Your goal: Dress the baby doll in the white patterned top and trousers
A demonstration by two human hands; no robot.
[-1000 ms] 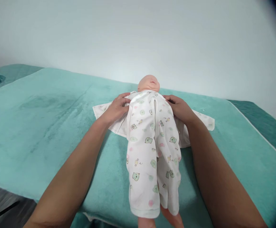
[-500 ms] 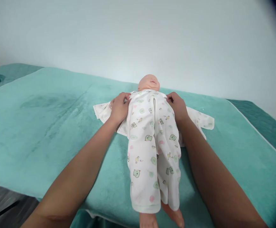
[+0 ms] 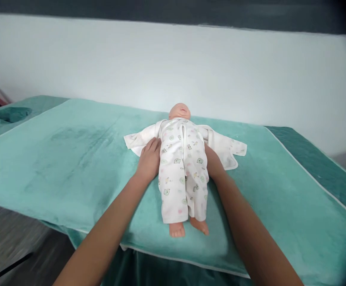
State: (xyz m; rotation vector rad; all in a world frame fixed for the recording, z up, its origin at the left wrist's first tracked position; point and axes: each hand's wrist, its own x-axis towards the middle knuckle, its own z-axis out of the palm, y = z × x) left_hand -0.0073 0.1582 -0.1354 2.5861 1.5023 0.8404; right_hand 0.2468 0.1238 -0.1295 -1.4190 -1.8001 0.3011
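A baby doll (image 3: 180,112) lies on its back with its head toward the wall and its bare feet toward me. White patterned baby trousers (image 3: 175,178) cover it from the chest down to the ankles. Beneath it a white baby shirt (image 3: 220,143) spreads out to both sides, its sleeves stretched outward. Against the doll's hip on the left rests my left hand (image 3: 150,158), fingers stretched forward over the shirt's edge. At the opposite hip is my right hand (image 3: 213,162); its fingers are hidden by the trousers and the doll's side.
A light green cloth (image 3: 80,167) covers the table, with darker green cloth (image 3: 306,155) at its sides. A white wall (image 3: 173,67) stands behind. At lower left the floor (image 3: 18,234) shows a dark thin bar (image 3: 8,268) and a yellow mark.
Both my hands have come down from the trousers' top at the doll's chest to its hips, and the pinching left fingers have straightened. The view has pulled back and tilted up.
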